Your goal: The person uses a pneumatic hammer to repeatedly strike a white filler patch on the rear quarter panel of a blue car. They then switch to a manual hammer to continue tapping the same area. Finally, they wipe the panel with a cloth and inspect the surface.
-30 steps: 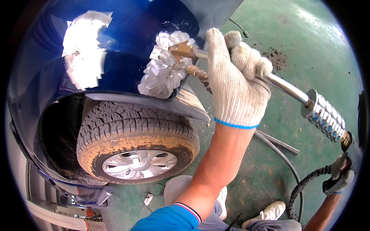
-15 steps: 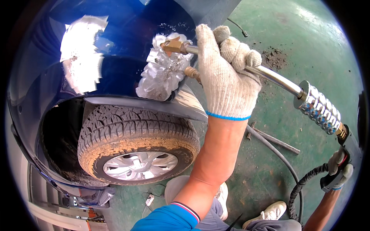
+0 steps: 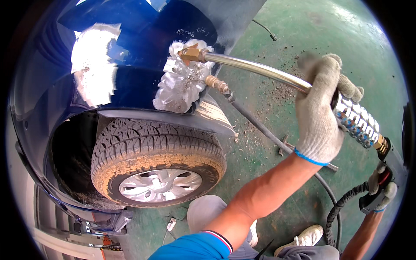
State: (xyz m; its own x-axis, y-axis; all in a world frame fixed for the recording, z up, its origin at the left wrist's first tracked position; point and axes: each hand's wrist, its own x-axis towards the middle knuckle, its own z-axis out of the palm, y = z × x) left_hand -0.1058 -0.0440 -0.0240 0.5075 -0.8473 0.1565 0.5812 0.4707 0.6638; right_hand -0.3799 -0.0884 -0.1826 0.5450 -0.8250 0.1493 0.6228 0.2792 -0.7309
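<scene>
A slide hammer dent puller stretches from a blue car panel toward the lower right. Its brass-coloured tip meets a ground, bare-metal patch. My left hand, in a white knit glove, curls around the rod at the front of the ridged chrome sliding weight; one fingertip is blurred. At the far right, my gloved right hand grips the black pistol handle. Below the tip, a brass-coloured fitting on a grey cable also joins the patch.
Under the panel is a muddy tyre with a silver wheel. Dirt crumbs lie scattered on the green floor. A ribbed black hose hangs from the handle. My shoe shows at the bottom.
My left hand has slid along the rod, away from the tip, to the sliding weight. More of the rod and grey cable now shows. My right hand keeps its grip.
</scene>
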